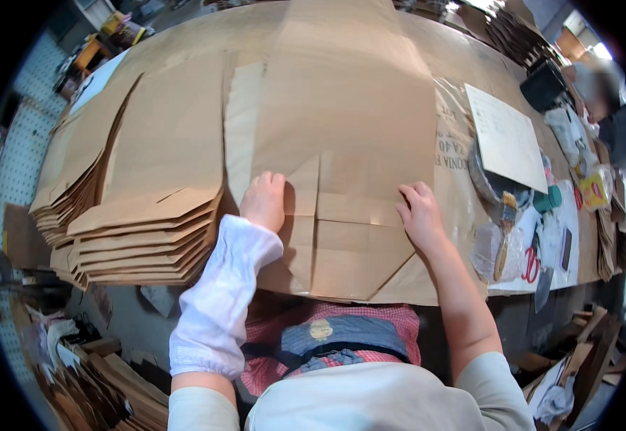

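A large brown paper bag [356, 108] lies flat in front of me, its near end folded into a bottom with creased flaps and slanted corners. My left hand [264, 200] is at the left edge of this folded end, fingers curled together against the paper; its thumb is hidden. A white sleeve cover [223, 287] wraps my left forearm. At the right edge of the bag is my right hand [422, 215], palm down, with the thumb and forefinger a little apart over the paper. My right forearm is bare.
Stacks of folded paper bags [162, 144] stand on the left of the table. To the right are a white board [503, 133] over a round basin, a brush [505, 233], red-handled scissors [530, 264] and a knife [543, 287]. Another person [614, 108] is at the far right.
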`<state>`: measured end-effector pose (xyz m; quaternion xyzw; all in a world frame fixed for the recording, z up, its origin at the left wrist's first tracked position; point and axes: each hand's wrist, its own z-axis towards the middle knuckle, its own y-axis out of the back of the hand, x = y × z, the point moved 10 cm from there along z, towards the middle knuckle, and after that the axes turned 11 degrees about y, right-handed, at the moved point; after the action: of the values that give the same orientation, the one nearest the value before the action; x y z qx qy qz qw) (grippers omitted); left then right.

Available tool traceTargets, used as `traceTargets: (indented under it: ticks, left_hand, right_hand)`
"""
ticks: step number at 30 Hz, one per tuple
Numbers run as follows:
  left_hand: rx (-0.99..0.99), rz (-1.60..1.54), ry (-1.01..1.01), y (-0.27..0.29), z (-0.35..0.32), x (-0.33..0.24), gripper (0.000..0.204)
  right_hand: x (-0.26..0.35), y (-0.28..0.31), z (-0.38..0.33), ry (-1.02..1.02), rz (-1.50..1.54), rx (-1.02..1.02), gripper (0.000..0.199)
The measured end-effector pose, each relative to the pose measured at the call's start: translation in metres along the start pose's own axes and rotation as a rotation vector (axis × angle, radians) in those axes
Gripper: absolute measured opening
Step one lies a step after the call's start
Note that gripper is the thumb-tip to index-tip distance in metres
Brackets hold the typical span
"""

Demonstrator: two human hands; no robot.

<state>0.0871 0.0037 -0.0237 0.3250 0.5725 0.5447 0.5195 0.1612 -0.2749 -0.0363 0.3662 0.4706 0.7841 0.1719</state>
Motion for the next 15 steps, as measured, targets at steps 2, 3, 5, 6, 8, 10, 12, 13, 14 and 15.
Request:
traceTargets:
  ticks: [2, 3, 5, 6, 8, 10, 12, 13, 14, 15]
  left_hand:
    - [0.324, 0.055, 0.042, -0.034, 0.009, -0.008, 0.026]
    - [0.484, 0.076, 0.063, -0.039, 0.004, -0.014, 0.029]
    - [0.592, 0.097, 0.098, -0.037, -0.009, -0.022, 0.042]
    - [0.49, 0.01, 0.075, -0.035, -0.003, -0.03, 0.043]
    - [0.282, -0.171, 0.028, -0.026, 0.008, -0.044, 0.045]
    - [0.342, -0.261, 0.07, -0.032, 0.017, -0.044, 0.032]
    - [0.684, -0.298, 0.14, -0.048, 0.015, -0.031, 0.023]
    - [0.646, -0.278, 0.096, -0.04, 0.013, -0.024, 0.013]
    - [0.591, -0.222, -0.035, -0.033, 0.009, -0.023, 0.011]
    - [0.51, -0.136, -0.126, -0.026, 0.006, -0.025, 0.01]
  right_hand:
    - [-0.016, -0.001, -0.006, -0.069, 0.046, 0.09, 0.037]
    - [-0.022, -0.001, -0.012, -0.141, 0.071, 0.163, 0.036]
    - [-0.023, -0.003, -0.018, -0.253, 0.138, 0.31, 0.036]
    - [-0.016, 0.0, -0.009, -0.158, 0.094, 0.198, 0.037]
    - [0.004, 0.006, 0.007, 0.031, -0.003, -0.025, 0.039]
    - [0.007, -0.004, 0.018, 0.028, 0.057, 0.085, 0.032]
    - [0.003, -0.011, 0.017, 0.017, 0.086, 0.291, 0.026]
    - [-0.004, -0.011, 0.012, 0.015, 0.085, 0.44, 0.022]
    - [-0.011, -0.015, 0.003, 0.01, 0.084, 0.583, 0.019]
    - [0.002, -0.002, 0.005, 0.186, 0.031, 0.471, 0.013]
